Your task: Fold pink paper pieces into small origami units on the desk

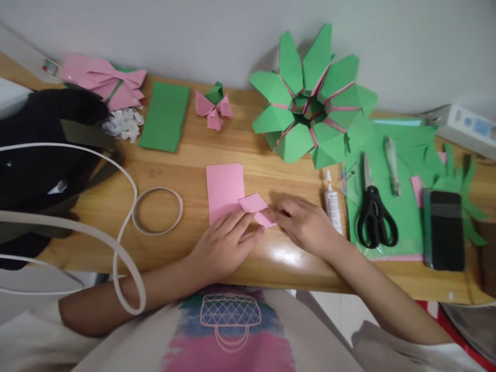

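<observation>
A small folded piece of pink paper (253,202) lies between my hands at the middle of the table. My left hand (228,240) has its fingers closed on the paper's left and lower edge. From the other side, my right hand (306,222) pinches its right edge with curled fingers. Part of the fold is hidden by the fingertips. Just behind my left hand lies a flat stack of pink paper (225,186), its lower end covered by that hand. A tube of glue (332,206) lies to the right of my right hand.
Black scissors (374,217), a cutter (392,165) and a phone (444,230) lie on green sheets (406,222) at right. A green paper flower (290,139) stands behind. Leftward are a tape roll (180,209), white cables (129,191), green paper (165,116) and a black bag (46,139).
</observation>
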Motion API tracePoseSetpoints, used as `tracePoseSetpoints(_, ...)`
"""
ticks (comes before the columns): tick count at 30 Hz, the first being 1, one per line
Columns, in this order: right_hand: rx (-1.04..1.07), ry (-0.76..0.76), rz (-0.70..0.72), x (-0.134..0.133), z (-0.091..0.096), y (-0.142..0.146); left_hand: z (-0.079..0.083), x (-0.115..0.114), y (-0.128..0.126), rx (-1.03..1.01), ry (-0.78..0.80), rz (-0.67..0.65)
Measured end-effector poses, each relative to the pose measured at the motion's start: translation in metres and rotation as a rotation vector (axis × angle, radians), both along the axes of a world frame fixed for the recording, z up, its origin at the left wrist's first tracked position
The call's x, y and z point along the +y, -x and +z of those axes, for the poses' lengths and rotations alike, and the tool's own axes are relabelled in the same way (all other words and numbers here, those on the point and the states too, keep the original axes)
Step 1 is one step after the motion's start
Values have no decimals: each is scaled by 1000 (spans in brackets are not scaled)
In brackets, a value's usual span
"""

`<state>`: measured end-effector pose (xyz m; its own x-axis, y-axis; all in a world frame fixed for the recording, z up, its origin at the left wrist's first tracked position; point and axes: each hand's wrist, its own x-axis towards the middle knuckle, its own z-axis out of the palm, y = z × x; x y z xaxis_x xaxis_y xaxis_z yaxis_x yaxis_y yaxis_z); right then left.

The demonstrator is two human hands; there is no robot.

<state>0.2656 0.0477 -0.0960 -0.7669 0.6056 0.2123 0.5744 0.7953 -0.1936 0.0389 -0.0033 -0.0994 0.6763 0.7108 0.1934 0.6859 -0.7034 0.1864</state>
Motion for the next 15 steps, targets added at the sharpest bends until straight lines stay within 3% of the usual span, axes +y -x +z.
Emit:
tracePoseSetpoints(9,61,8,41,2,-4,-7,2,3,3,-25,13,-33)
tracePoseSetpoints(15,273,252,-65,-8,2,-9,-1,1,5,-31,37,-30)
